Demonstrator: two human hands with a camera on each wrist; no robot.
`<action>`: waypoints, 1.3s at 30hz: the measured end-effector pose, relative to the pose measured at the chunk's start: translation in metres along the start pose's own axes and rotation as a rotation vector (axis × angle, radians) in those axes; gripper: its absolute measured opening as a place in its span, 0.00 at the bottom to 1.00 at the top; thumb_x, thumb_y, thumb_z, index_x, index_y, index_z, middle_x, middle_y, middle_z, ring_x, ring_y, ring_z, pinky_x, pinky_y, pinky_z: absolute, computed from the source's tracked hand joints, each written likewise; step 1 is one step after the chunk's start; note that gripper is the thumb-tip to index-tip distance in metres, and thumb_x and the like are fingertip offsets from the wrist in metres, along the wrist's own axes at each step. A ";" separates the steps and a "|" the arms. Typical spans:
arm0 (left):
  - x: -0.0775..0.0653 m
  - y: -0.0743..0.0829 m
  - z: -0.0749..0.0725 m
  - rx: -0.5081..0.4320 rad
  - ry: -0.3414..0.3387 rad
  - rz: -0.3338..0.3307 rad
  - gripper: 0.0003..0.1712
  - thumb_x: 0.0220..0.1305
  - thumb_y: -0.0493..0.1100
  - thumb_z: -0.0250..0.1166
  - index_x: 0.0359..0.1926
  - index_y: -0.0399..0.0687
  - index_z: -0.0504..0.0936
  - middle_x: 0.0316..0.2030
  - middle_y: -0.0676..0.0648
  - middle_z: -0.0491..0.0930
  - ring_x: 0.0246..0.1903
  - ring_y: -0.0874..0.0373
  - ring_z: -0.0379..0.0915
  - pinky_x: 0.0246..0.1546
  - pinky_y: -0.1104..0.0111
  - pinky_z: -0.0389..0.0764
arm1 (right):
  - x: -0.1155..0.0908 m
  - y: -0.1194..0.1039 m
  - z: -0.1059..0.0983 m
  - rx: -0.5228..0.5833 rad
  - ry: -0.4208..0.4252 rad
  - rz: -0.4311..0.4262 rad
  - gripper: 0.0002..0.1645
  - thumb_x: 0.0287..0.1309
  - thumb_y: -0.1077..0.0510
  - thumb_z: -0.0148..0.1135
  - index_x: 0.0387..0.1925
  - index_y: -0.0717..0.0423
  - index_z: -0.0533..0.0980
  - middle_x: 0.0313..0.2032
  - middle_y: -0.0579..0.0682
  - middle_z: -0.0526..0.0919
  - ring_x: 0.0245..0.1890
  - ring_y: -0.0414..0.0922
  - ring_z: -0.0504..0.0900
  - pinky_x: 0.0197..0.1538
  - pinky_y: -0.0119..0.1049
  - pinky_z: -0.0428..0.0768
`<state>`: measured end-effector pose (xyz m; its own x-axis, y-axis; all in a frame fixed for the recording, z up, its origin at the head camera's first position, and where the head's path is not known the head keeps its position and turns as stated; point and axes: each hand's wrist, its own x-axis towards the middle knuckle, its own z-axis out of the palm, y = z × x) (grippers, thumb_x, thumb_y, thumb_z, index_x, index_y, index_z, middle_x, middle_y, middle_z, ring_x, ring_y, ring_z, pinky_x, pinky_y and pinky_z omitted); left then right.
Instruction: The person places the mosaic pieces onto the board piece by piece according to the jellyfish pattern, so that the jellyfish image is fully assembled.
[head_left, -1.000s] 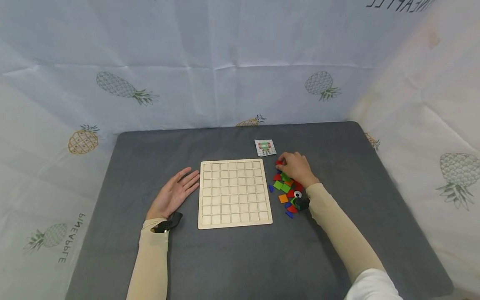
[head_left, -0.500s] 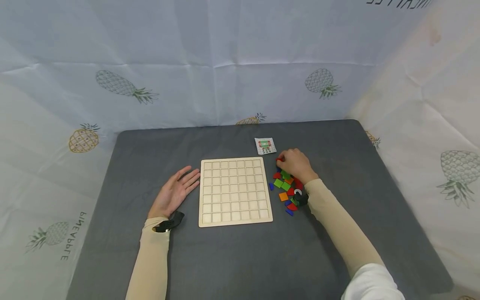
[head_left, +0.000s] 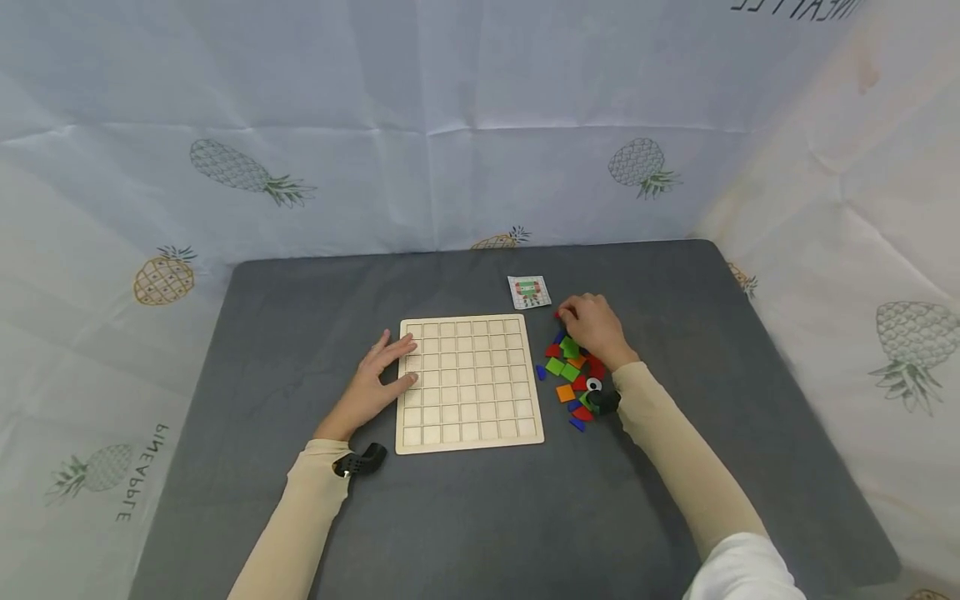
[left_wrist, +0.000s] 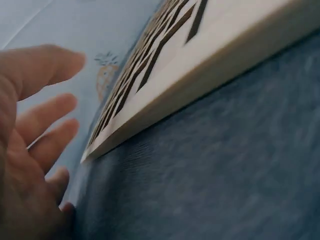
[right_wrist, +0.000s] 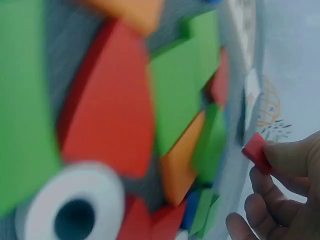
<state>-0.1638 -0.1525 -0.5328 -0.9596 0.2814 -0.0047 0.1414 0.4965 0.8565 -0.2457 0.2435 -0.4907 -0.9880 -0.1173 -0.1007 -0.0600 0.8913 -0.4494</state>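
The right hand (head_left: pixel 596 327), at 2 o'clock from the board's centre in the head view, pinches a small red piece (right_wrist: pixel 257 151) between thumb and finger, with the other fingers loosely curled below. The left hand (head_left: pixel 363 396), at 9 o'clock, has its fingers spread and gripping nothing; the tips reach over the edge of the board (head_left: pixel 469 389), and I cannot tell whether they touch it.

The pile (head_left: pixel 570 372) lies at 3 o'clock from the board: green, red, orange and blue pieces, some apparently overlapping, with a white ring (head_left: pixel 594 385) towards its 4 o'clock side. One blue piece (head_left: pixel 541 373) sits just beside the board's right edge. The card (head_left: pixel 529 293) is at 1 o'clock, near the right hand. All rest on the grey table (head_left: pixel 465 525), before a pineapple-print cloth (head_left: pixel 465 75).

The red piece is held near its end, so it could twist or slip if the pinch loosens. The right wrist camera (head_left: pixel 604 403) hangs over the pile's 4 o'clock side; a low swing of that wrist could scatter pieces or roll the ring. A sideways push from the left hand could slide the board into the blue piece.
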 end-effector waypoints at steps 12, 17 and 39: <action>0.000 0.002 0.007 0.312 -0.123 0.083 0.37 0.66 0.56 0.67 0.74 0.56 0.70 0.80 0.51 0.54 0.82 0.47 0.37 0.79 0.48 0.31 | -0.003 -0.022 -0.001 0.217 -0.082 0.035 0.18 0.74 0.52 0.55 0.56 0.55 0.81 0.48 0.57 0.85 0.35 0.51 0.77 0.38 0.42 0.75; -0.001 0.004 0.006 0.318 -0.130 0.073 0.37 0.66 0.56 0.66 0.74 0.55 0.70 0.80 0.50 0.54 0.82 0.46 0.37 0.79 0.48 0.31 | -0.001 -0.032 0.000 0.282 -0.113 0.026 0.18 0.74 0.50 0.55 0.55 0.55 0.81 0.53 0.57 0.81 0.43 0.52 0.78 0.45 0.44 0.77; 0.000 0.001 0.008 0.283 -0.115 0.069 0.34 0.67 0.53 0.65 0.73 0.55 0.71 0.79 0.51 0.55 0.82 0.48 0.36 0.79 0.50 0.30 | -0.002 -0.048 0.019 0.385 -0.153 -0.006 0.19 0.74 0.50 0.56 0.57 0.53 0.81 0.53 0.56 0.85 0.50 0.53 0.81 0.51 0.48 0.79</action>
<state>-0.1621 -0.1458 -0.5361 -0.9139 0.4053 -0.0240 0.2825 0.6773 0.6793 -0.2385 0.1920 -0.4860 -0.9534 -0.2120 -0.2146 0.0202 0.6647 -0.7468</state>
